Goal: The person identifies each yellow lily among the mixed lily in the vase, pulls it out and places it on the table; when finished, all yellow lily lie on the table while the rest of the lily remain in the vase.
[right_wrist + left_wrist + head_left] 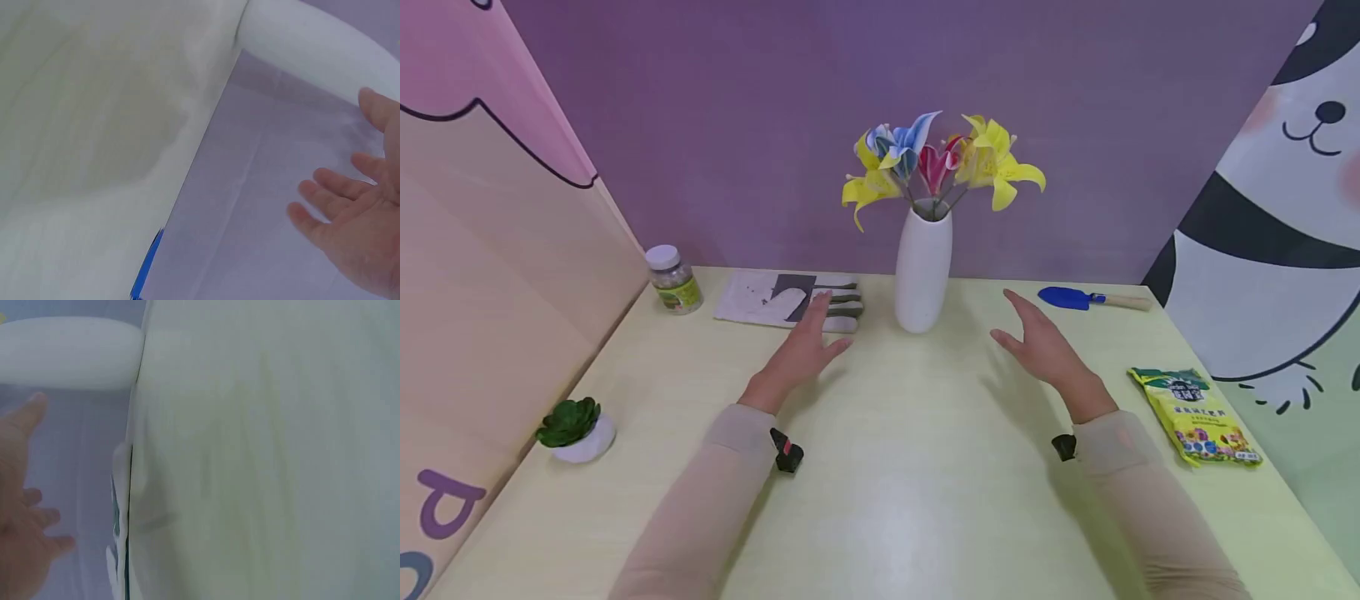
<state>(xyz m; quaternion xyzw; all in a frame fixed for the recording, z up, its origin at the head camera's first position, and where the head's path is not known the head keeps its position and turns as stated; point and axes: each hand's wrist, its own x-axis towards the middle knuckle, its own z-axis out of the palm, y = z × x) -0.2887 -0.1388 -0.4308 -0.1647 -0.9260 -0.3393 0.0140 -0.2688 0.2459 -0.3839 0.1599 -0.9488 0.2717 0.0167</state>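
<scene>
A white vase (922, 271) with yellow, blue and pink paper flowers (936, 162) stands at the back middle of the pale yellow table (887, 467). My left hand (801, 346) hovers to the left of the vase with straight fingers, just in front of a pair of work gloves (786, 300). To the vase's right my right hand (1037, 337) is held open, palm facing inward, holding nothing. In the left wrist view the left hand (22, 506) shows beside the blurred vase (69, 353). The right wrist view shows the right hand (356, 219) spread below the vase (312, 47).
A small jar (673, 279) stands at the back left and a green succulent in a white pot (574, 429) at the left edge. A blue trowel (1090, 298) lies at the back right, also seen as a blue trowel tip (147, 265). A yellow-green packet (1195, 414) lies right.
</scene>
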